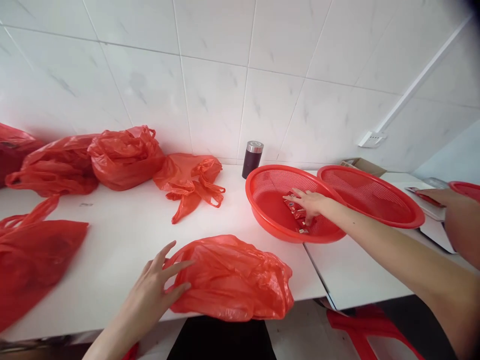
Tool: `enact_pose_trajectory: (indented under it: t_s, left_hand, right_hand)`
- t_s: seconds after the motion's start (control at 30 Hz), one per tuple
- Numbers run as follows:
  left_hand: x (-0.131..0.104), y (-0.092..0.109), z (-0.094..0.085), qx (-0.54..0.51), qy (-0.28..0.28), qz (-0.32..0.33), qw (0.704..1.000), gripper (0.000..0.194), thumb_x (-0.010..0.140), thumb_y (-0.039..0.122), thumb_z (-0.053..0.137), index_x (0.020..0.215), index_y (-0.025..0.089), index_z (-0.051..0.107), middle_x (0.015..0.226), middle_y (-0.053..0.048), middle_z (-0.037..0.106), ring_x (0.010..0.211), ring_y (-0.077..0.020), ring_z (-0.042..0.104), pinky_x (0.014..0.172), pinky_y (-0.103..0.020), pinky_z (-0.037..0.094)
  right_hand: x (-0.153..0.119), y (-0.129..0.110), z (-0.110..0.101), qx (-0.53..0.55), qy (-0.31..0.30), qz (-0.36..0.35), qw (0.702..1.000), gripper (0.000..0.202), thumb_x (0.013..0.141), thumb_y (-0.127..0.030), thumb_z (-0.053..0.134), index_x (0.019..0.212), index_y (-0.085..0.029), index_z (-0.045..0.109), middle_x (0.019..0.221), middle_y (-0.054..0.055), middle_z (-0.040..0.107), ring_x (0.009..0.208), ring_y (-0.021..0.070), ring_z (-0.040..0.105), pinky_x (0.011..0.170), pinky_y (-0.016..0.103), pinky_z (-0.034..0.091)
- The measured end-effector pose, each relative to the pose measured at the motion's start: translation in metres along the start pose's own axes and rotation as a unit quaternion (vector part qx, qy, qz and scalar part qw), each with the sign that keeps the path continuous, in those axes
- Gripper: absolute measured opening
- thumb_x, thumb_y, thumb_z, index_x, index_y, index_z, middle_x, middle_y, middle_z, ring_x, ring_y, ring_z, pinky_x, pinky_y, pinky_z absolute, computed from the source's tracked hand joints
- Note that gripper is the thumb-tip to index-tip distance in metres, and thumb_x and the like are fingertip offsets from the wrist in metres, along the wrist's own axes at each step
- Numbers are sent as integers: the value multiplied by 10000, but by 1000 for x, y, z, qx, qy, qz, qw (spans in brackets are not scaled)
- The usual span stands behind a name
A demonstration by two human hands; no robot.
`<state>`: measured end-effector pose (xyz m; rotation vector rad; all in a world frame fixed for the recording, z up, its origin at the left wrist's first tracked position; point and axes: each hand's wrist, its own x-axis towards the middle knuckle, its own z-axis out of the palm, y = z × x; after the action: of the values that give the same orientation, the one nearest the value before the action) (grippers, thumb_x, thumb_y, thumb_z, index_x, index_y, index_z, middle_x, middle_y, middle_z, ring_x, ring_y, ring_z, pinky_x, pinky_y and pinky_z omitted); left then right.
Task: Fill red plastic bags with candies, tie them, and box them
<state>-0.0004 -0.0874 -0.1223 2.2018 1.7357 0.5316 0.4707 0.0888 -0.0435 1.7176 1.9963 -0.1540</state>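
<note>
My left hand (159, 280) is open at the left edge of a red plastic bag (232, 280), its spread fingers resting on or just over the thin film. The crumpled bag lies at the table's front edge, and its contents cannot be made out. Inside a red plastic basket (262, 220) with mesh sides, my right hand (309, 202) reaches down with fingers apart. Beneath it are several small red packets (299, 214), partly hidden by the hand. Whether the fingertips touch them is hard to tell.
Filled red bags (123, 160) line the wall, with a flatter bag (195, 180) beside them and another bag (33, 265) at front left. A dark tumbler (252, 160) stands behind the basket. A second red basket (407, 212) adjoins it. Another person's arm (459, 220) shows at far right.
</note>
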Motion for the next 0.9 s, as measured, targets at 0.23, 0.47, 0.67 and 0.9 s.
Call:
enact_pose_trajectory:
  t_s: [0.23,0.47,0.67,0.9]
  left_hand:
    - [13,2,5,-98,-51,-6,994,467,833,391,560,1299,360,570,1446,-23,446,1248,-267,500,1028,-397,439]
    - [16,18,-1,-239,-85,-76,964,495,854,363,517,1345,300,508,1134,-50,640,633,-122,570,659,-268,535]
    - [18,35,-15,-352,-88,-172,916,690,760,347,583,1427,280,415,497,79,434,449,-127,434,445,-223,401]
    - [26,54,-27,-381,-99,-196,898,811,786,292,566,1509,254,201,519,106,343,444,-93,335,430,-197,315]
  right_hand:
    - [38,13,3,93,-65,-32,993,1330,408,-485,860,1496,-434,96,1574,56,-70,1361,425,265,1000,482,385]
    - [48,3,5,165,-10,-62,984,871,546,-456,800,1335,-284,472,1275,115,466,1010,270,574,790,326,473]
    - [32,-9,-5,192,19,-80,978,241,646,-237,675,875,-209,603,864,19,602,694,150,560,582,228,400]
    - [-25,-38,-62,302,139,-120,935,246,758,-323,594,980,-235,536,885,-16,603,663,116,542,554,210,398]
